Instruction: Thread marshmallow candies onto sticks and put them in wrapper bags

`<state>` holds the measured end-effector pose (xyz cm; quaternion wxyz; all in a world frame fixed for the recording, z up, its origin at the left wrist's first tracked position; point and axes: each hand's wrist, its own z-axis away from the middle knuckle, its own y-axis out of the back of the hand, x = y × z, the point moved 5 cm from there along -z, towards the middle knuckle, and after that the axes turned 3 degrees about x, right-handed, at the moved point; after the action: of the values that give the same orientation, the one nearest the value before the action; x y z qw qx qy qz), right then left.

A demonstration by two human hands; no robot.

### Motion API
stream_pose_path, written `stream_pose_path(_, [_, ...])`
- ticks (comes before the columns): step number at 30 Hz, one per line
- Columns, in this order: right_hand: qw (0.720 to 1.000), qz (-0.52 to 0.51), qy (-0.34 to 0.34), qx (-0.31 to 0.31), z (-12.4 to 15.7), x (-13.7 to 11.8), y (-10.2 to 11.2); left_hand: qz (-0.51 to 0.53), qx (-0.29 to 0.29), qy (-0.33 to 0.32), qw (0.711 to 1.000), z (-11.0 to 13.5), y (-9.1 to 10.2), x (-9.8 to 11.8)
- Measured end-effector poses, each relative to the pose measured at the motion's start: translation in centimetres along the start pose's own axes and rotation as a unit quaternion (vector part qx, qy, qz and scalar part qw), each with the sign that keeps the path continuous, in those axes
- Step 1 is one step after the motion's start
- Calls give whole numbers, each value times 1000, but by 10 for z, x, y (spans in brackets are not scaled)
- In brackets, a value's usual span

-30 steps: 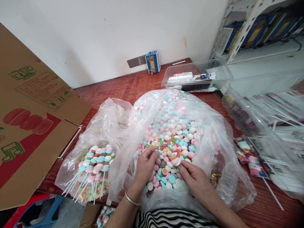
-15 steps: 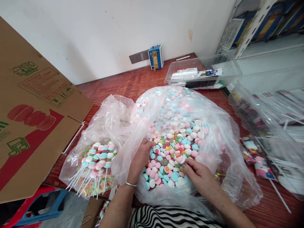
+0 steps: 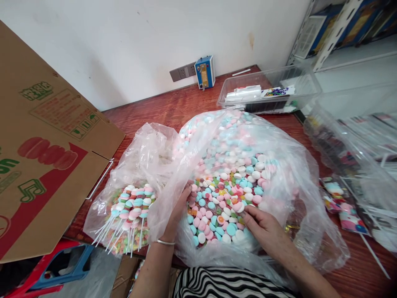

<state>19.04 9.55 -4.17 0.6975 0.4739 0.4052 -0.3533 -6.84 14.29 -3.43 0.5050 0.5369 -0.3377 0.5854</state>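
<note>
1. The right hand (image 3: 263,227) pinches a small pink-and-white candy cluster (image 3: 238,207) between thumb and fingers; the cluster sits just above the loose candies (image 3: 214,227), near the middle of the large bag's opening.
2. The left hand (image 3: 178,211) reaches in at the left edge of that opening, its fingertips beside pink candies; plastic and its own fingers partly hide the grip, so I cannot tell whether it holds one; a bracelet (image 3: 166,242) circles the wrist.
3. The large bag (image 3: 189,161) is of translucent plastic and lies on the reddish wooden table (image 3: 145,105); pink, blue and white candies fill it, with smaller colored pieces among those between the hands.
4. To its left, candy skewers (image 3: 135,203) lie on a smaller bag (image 3: 151,138), white sticks pointing toward the person; a cardboard box (image 3: 62,120) stands farther left.
5. Behind the large bag is a clear tray (image 3: 307,89); wrapped candies (image 3: 350,215) lie to the right.
</note>
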Motion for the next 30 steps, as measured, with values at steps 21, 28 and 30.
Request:
stream_pose_path(21, [1000,-8,12,-4,-2,-2,0,-173,-118,67,976,15,-5,16])
stream_pose_path(28, [1000,-10,18,-3,-2,-6,1,-235,-110,61,964,26,-3,21])
stream_pose_path(30, [1000,-7,19,0,-1,-5,1,-251,-89,42,963,27,-4,22])
